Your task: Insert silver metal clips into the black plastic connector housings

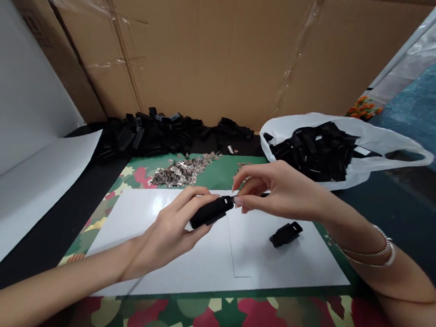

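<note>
My left hand (177,218) is closed around a black plastic part (209,212) with a small slot near its right end. It is held just above a white sheet (166,270). At that slotted end, the fingertips of my right hand (268,189) are pinched together. Whatever lies between them is too small to make out. A second black part (286,234) of similar look, also slotted at one end, rests on the sheet below my right hand.
Behind the sheet, small metal pieces (184,170) are heaped on a green patterned mat (231,317). Many black parts (142,134) are piled along the cardboard (208,52) at the back. To the right, a white plastic bag (389,161) holds more black parts (312,150).
</note>
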A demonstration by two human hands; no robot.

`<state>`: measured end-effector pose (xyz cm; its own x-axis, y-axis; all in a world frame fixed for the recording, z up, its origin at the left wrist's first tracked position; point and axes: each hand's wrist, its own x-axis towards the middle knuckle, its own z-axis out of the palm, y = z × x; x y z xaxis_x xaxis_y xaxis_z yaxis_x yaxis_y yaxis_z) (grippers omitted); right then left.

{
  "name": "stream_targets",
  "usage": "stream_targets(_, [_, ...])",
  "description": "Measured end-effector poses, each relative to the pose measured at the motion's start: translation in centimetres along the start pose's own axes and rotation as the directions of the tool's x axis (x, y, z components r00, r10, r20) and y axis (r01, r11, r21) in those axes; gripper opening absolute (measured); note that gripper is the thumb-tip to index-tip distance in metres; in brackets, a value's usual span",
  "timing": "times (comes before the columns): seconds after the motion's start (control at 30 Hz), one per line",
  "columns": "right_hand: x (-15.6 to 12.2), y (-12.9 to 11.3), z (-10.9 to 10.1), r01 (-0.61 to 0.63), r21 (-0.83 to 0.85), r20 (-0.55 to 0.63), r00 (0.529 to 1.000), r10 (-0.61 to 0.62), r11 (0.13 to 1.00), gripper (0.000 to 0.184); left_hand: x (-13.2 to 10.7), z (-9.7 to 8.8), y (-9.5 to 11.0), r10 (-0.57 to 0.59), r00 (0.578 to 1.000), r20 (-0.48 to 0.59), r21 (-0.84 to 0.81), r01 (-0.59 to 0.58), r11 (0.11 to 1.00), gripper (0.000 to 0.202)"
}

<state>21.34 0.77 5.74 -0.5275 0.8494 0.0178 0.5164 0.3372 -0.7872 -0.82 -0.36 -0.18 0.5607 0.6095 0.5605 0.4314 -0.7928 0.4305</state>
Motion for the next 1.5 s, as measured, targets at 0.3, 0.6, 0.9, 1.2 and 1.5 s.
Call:
stream_targets(0.3, [0.0, -0.1, 1.3, 0.022, -0.155, -0.095, 0.995, -0.037, 0.988, 0.012, -0.3, -0.3, -0.6, 0.068, 0.994, 0.082, 0.056, -0.073, 0.996, 0.044])
stream_targets(0.6, [0.7, 0.2, 2.3, -0.069, -0.075, -0.120, 0.991, 0.060, 0.995, 0.010, -0.5, -0.1, -0.6, 0.065, 0.993, 0.095, 0.079, -0.073, 0.994, 0.044])
stream_targets(0.9, [1.6, 2.2, 0.0, -0.095, 0.133, 0.289, 0.956, 0.053, 0.986, 0.034, -0.1, 0.0, -0.8, 0.025, 0.999, 0.035, 0.045, -0.027, 0.999, 0.038])
stream_targets(1.2, [1.4, 1.7, 1.2, 0.278, -0.270, 0.049, 0.960, -0.275, 0.922, 0.012, 1.2, -0.7, -0.4, -0.251, 0.959, 0.131, -0.188, 0.273, 0.944, 0.029])
stream_targets(1.5, [0.8, 1.3, 1.9, 0.348, -0.367, 0.092, 0.936, -0.339, 0.862, 0.010, 2.8, -2.3, 0.3, -0.355, 0.697, 0.623, -0.457, 0.693, 0.557, 0.021])
